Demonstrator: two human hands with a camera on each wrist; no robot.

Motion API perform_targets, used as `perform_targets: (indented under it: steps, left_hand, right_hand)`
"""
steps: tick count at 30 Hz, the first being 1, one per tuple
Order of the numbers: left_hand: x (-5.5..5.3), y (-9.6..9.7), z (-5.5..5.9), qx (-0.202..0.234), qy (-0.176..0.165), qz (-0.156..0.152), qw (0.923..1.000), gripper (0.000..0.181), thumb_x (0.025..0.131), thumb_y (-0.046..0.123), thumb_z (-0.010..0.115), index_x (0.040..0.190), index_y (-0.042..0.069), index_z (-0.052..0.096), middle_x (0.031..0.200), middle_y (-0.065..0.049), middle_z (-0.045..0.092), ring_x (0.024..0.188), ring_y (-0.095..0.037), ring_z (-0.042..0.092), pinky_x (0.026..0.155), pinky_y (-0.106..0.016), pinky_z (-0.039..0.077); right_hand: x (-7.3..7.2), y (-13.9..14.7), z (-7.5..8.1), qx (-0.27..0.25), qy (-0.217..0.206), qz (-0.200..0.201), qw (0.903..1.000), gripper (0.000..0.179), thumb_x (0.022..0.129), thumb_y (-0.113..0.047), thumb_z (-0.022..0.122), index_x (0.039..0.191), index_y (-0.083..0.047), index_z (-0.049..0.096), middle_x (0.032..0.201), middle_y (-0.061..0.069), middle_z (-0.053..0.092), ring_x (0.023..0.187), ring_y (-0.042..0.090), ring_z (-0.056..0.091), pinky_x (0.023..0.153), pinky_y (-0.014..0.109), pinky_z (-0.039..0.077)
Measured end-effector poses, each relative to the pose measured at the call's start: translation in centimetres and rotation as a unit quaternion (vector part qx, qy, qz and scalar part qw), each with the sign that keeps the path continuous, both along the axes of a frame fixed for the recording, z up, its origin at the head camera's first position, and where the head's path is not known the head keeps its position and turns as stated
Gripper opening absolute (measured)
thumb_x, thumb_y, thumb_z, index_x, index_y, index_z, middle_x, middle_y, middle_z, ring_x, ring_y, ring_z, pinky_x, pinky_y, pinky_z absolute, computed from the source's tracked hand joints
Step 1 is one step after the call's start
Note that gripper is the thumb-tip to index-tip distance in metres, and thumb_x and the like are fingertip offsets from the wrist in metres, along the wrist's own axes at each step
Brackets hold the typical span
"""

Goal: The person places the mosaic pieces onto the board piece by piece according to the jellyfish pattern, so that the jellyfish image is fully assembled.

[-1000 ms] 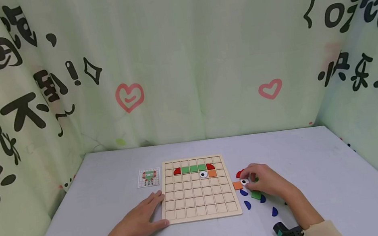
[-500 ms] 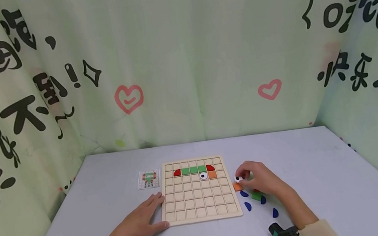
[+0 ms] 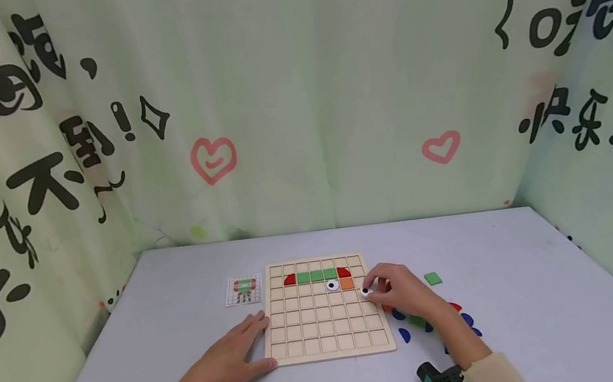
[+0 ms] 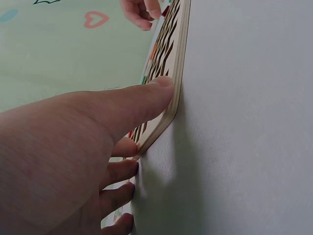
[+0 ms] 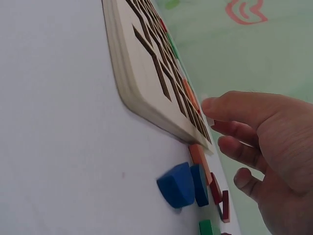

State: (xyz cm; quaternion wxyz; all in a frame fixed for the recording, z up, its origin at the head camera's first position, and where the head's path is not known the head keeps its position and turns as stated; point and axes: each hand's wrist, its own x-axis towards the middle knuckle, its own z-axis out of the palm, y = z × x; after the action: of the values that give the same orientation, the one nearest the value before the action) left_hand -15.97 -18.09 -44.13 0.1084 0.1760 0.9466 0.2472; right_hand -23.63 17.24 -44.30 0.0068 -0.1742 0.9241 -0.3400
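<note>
A wooden grid board (image 3: pixel 329 344) lies on the table. One row of it holds a red piece (image 3: pixel 290 280), several green squares (image 3: pixel 316 276) and another red piece (image 3: pixel 344 272). Below them sit a white eye piece (image 3: pixel 332 285) and an orange square (image 3: pixel 347 284). My left hand (image 3: pixel 225 361) rests at the board's left edge, thumb on the near corner, as the left wrist view confirms. Between thumb and fingertips my right hand (image 3: pixel 401 289) pinches a second eye piece (image 3: pixel 365 292) over the board's right edge; in the right wrist view the fingers mostly hide it.
Blue half-round pieces (image 3: pixel 405 335), a green square (image 3: pixel 433 278) and a red piece (image 3: pixel 455 307) lie loose right of the board, partly under my right forearm. An orange piece (image 5: pixel 199 161) lies against the board's edge. A printed pattern card (image 3: pixel 244 289) lies to its left.
My right hand has lifted the eye piece from among the loose pieces and carried it left to the board's right edge. The left hand has stayed in place.
</note>
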Motion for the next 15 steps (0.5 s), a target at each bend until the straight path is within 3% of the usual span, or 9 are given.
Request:
perform_targets:
  steps: [7,15]
  left_hand:
    - [0.0,0.1,0.1,0.0,-0.003,0.0,1.0,0.08,0.083,0.051,0.069,0.147,0.011,0.041,0.157,-0.008,0.033,0.146,-0.033,0.03,0.115,-0.054,0.032]
    - [0.0,0.0,0.2,0.007,-0.001,-0.006,1.0,0.08,0.084,0.05,0.069,0.147,0.01,0.041,0.157,-0.009,0.032,0.145,-0.034,0.03,0.114,-0.055,0.032]
  right_hand:
    - [-0.6,-1.2,0.1,0.005,0.003,-0.005,1.0,0.011,0.085,-0.018,0.075,0.093,-0.021,0.068,0.089,-0.004,0.061,0.078,0.012,0.051,0.059,0.021,0.043]
    - [-1.1,-2.4,0.3,0.001,0.014,0.002,0.9999,0.01,0.084,-0.014,0.075,0.091,-0.019,0.069,0.093,-0.004,0.063,0.074,0.012,0.05,0.059,0.022,0.042]
